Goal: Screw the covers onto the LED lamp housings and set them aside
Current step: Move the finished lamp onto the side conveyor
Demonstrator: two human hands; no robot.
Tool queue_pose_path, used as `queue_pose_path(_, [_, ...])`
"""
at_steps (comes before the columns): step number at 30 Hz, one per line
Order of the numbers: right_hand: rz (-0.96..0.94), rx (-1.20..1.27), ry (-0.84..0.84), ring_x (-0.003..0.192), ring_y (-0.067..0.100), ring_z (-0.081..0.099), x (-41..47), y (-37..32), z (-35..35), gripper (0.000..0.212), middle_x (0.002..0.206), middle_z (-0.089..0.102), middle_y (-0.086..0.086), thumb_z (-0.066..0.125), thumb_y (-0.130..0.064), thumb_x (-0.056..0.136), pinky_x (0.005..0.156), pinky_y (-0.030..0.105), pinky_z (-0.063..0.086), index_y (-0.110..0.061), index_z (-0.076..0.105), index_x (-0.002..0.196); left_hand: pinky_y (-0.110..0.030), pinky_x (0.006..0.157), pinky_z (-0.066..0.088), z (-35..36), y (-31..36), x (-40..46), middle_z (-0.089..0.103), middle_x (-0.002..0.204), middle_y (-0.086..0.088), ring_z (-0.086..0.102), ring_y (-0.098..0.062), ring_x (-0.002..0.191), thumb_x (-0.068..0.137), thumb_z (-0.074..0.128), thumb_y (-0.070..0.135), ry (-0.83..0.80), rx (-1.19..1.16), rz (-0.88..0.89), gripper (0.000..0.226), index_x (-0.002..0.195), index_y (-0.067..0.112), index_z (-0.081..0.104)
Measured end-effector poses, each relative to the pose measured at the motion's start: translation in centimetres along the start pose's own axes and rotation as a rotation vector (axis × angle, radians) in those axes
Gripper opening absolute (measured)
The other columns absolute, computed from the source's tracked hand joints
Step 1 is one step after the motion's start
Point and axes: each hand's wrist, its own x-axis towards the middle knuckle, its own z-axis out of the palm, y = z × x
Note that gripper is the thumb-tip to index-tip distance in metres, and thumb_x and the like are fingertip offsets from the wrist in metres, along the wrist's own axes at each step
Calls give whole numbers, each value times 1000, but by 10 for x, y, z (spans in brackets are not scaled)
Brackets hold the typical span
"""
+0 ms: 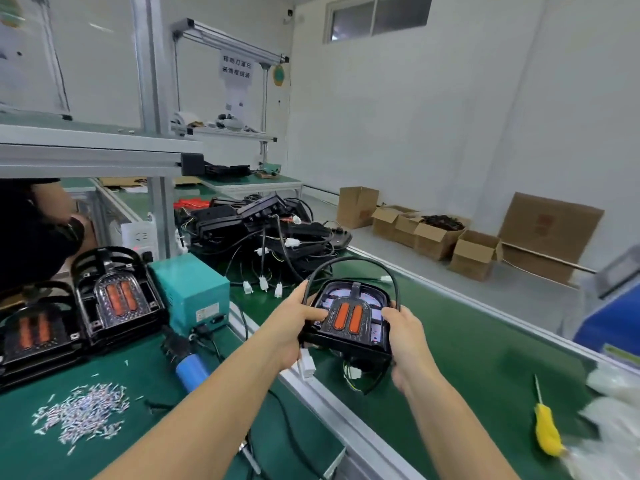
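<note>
So I've got both hands on one lamp housing [349, 322] right now, holding it up over the green conveyor belt [485, 344] that runs along the right side of the bench [138, 427]. My left hand [294, 323] grips its left edge with the thumb lying across the top face, and my right hand [403, 336] wraps round the right edge, fingers curled underneath. The housing is black with two orange strips in the middle, tilted toward me a bit, and a black cable [349, 263] loops up over its far end, with wires and a white connector [306, 365] dangling below. Over on the left of the bench there are two more housings [116, 296] sitting side by side, touching or close to it, the nearer-left one pretty blurry. Just right of those is a teal power box [192, 292], and near it lies a screwdriver with a blue handle [190, 368]. A heap of small silver screws [81, 412] is spread on the near-left of the mat. Farther along there's a tangled pile of black parts and wires [263, 230]. A yellow-handled screwdriver [545, 427] lies on the belt at near right, well apart from my hands. Cardboard boxes [436, 233] sit on the floor by the far wall.
</note>
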Motion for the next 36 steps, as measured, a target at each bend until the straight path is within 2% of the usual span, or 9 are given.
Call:
queue_pose_path(3, [19, -23, 17, 69, 21, 63, 22, -1, 2, 18, 82, 67, 6, 41, -8, 97, 63, 32, 53, -12, 56, 88, -19, 41, 44, 5, 3, 20, 70, 99, 0, 66, -13, 63, 89, 44, -11, 26, 20, -34, 61, 134, 30, 47])
queue_pose_path(7, [36, -92, 57, 76, 23, 51, 52, -1, 8, 17, 89, 56, 5, 38, -11, 100, 73, 34, 43, -11, 52, 91, -31, 54, 57, 9, 2, 48, 62, 124, -11, 66, -22, 79, 91, 45, -8, 58, -6, -75, 68, 147, 28, 30])
queue_pose_path(12, [19, -120, 85, 104, 30, 52, 82, 3, 25, 33, 126, 53, 12, 34, -13, 102, 85, 40, 40, -7, 47, 131, -32, 58, 56, 6, 0, 77, 67, 112, -10, 64, -21, 82, 97, 44, 6, 161, -16, -84, 44, 140, 17, 42])
queue_pose_path(22, [48, -170, 142, 139, 32, 35, 123, 14, 72, 50, 157, 30, 10, 30, -15, 106, 108, 43, 33, -11, 20, 155, -27, 57, 50, -15, 0, 108, 58, 98, -8, 55, -16, 68, 99, 45, 13, 306, 15, -72, 32, 131, 9, 46])
queue_pose_path(24, [44, -191, 161, 137, 32, 37, 129, 18, 80, 51, 156, 31, 10, 30, -17, 106, 105, 42, 35, -11, 19, 155, -35, 76, 52, -19, -3, 111, 59, 108, -12, 62, -25, 89, 99, 43, 12, 316, 78, -68, 22, 118, 4, 50])
queue_pose_path(26, [46, -214, 180, 132, 32, 42, 136, 21, 86, 51, 155, 33, 12, 30, -19, 106, 96, 40, 39, -10, 18, 155, -47, 104, 38, -24, -7, 116, 46, 140, -18, 46, -37, 127, 99, 44, 15, 321, 155, -91, 45, 141, 3, 35])
queue_pose_path(27, [51, -228, 185, 130, 33, 44, 140, 21, 89, 51, 154, 35, 13, 30, -21, 107, 93, 40, 40, -9, 18, 155, -48, 108, 31, -24, -9, 117, 38, 147, -19, 38, -38, 134, 99, 44, 16, 318, 177, -94, 52, 147, 6, 26])
queue_pose_path(32, [117, -297, 216, 93, 30, 46, 154, 17, 99, 41, 125, 52, 19, 32, -14, 105, 77, 35, 38, -2, 33, 144, -41, 110, 26, -21, -14, 116, 13, 159, -4, 25, -26, 141, 99, 46, 21, 284, 279, -39, 66, 152, 17, 7])
queue_pose_path(36, [167, -296, 182, 95, 30, 51, 157, 14, 101, 41, 121, 53, 18, 36, -10, 103, 77, 38, 42, 1, 33, 142, -44, 116, 15, -17, -18, 114, -2, 160, 2, 8, -22, 145, 99, 40, 33, 292, 677, 30, 61, 152, 22, 13])
